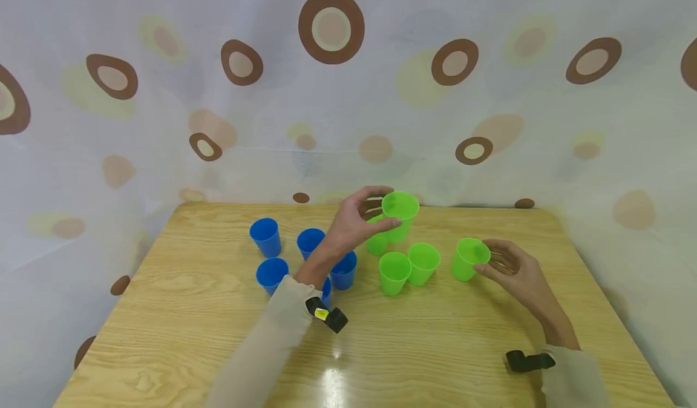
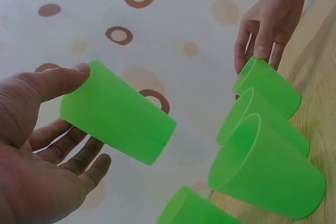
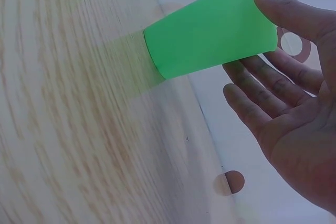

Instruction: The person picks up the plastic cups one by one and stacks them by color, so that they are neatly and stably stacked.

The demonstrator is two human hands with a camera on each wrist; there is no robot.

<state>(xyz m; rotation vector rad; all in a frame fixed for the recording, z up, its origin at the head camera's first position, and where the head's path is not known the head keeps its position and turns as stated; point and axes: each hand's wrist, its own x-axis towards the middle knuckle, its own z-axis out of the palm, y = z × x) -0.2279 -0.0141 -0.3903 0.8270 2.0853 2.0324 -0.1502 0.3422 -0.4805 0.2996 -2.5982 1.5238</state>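
My left hand [image 1: 354, 220] pinches a green cup [image 2: 118, 114] near its rim, thumb on one side and fingers on the other. That cup is upright and raised off the table, in front of another green cup [image 1: 376, 244] that it partly hides. At the right, my right hand [image 1: 514, 272] grips a second green cup [image 3: 210, 30] by the rim; its base is at the tabletop. Between the hands, two green cups, a nearer one [image 1: 394, 273] and one beside it [image 1: 424, 264], stand upright with their mouths up.
Several blue cups [image 1: 265, 237] stand upright on the left of the wooden table [image 1: 179, 311], some partly hidden by my left forearm. A patterned cloth [image 1: 348, 105] hangs behind the table and along its sides.
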